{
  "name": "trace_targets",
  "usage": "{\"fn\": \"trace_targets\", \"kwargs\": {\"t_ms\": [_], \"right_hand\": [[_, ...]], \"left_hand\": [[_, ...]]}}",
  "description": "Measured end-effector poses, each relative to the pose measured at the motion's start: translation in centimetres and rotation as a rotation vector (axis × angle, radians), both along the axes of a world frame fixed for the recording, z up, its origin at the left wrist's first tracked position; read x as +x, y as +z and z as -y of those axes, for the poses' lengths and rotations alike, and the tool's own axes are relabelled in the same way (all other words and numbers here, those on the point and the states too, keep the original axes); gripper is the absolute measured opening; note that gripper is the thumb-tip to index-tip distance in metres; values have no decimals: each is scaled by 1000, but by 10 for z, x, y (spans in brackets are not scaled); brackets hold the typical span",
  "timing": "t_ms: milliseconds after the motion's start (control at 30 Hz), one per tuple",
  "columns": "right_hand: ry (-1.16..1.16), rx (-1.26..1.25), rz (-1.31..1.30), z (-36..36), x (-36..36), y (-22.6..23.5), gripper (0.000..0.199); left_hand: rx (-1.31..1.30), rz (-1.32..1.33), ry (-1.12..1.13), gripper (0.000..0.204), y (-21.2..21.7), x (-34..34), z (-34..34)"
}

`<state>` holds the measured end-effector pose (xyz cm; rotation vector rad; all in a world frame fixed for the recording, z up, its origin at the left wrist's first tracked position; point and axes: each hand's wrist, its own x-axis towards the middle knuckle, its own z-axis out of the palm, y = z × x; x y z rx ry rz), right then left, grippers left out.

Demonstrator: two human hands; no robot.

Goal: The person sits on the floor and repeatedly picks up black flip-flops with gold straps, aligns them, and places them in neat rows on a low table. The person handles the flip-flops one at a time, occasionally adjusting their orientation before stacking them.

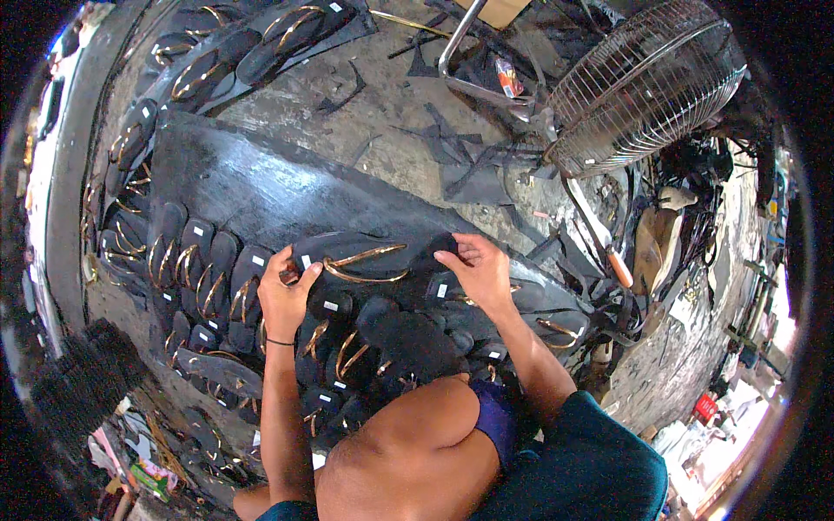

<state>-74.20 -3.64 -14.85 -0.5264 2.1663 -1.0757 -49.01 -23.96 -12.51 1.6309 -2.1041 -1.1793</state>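
Observation:
A black sandal with gold straps (365,260) lies sideways between my hands, above a heap of similar sandals. My left hand (287,300) grips its left end, fingers curled over the sole. My right hand (476,271) holds the right end, thumb on top. The sandal rests over a dark rubber sheet (252,187) spread on the floor. My bare knee (417,434) rises below the heap.
Rows of black sandals with gold straps (200,278) lie at the left, more (234,52) at the top left. A wire fan guard (643,82) stands at the upper right. Rubber scraps (469,165) litter the concrete floor. A knife with an orange handle (608,252) lies at the right.

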Motion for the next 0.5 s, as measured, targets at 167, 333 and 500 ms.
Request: {"fn": "trace_targets", "kwargs": {"t_ms": [167, 333, 500], "right_hand": [[11, 23, -29, 2, 3, -3, 41], [36, 67, -81, 2, -1, -3, 42], [171, 215, -235, 17, -5, 5, 42]], "left_hand": [[-53, 41, -47, 53, -14, 2, 4], [-59, 186, -80, 57, -19, -5, -1], [-252, 542, -378, 43, -9, -26, 4]]}}
